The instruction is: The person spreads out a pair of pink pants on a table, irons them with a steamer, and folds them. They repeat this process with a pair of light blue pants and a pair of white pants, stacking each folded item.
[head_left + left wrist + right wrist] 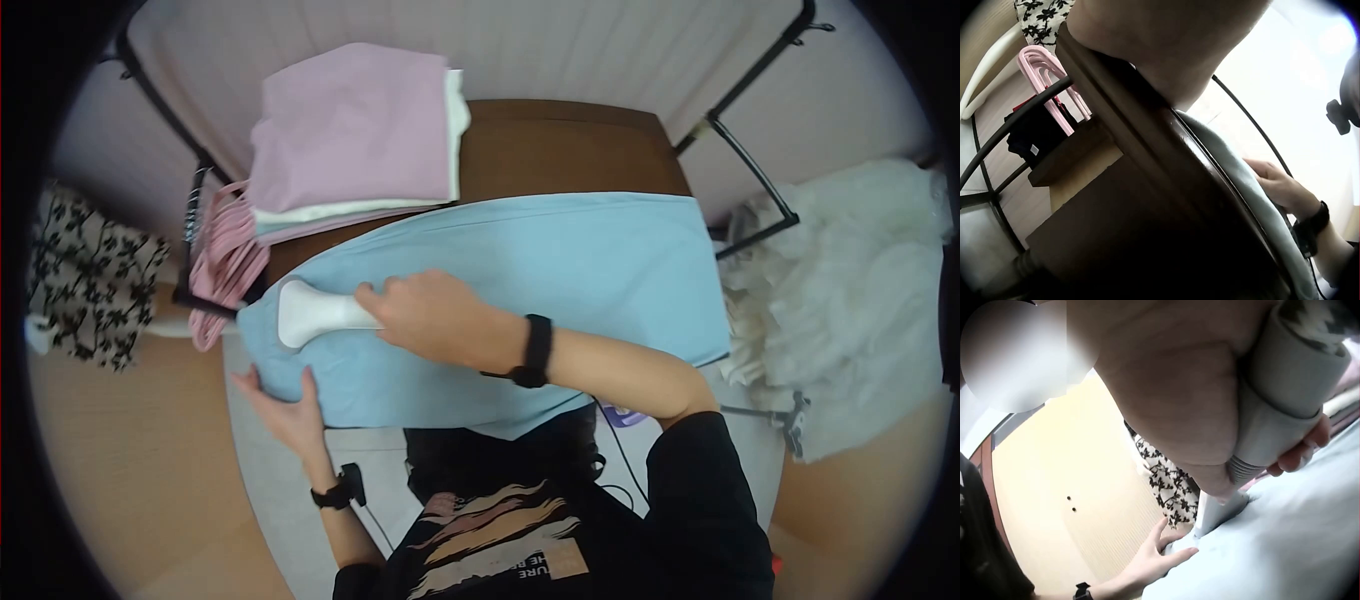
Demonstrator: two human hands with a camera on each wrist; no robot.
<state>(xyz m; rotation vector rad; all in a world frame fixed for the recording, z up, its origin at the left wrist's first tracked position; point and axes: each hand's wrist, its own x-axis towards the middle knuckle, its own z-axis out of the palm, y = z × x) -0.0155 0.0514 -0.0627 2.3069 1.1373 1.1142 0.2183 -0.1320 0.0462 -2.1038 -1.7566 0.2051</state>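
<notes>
A light blue cloth [600, 270] lies spread over the dark brown table. My right hand [440, 315] grips the handle of a white handheld device [312, 312], shaped like a fabric shaver. Its broad head rests on the cloth near the left end. In the right wrist view the fingers [1294, 456] wrap round the thick handle. My left hand [288, 415] rests at the cloth's near left edge, just below the device head, with thumb and fingers spread. That hand [1150, 559] also shows beyond the device in the right wrist view.
Folded pink and white fabrics [350, 130] are stacked on the table [560, 145] at the back left. Pink hangers [230, 255] hang at a black rack [160, 100] on the left. White gauzy fabric [850, 320] is heaped at right, and floral cloth [95, 280] is far left.
</notes>
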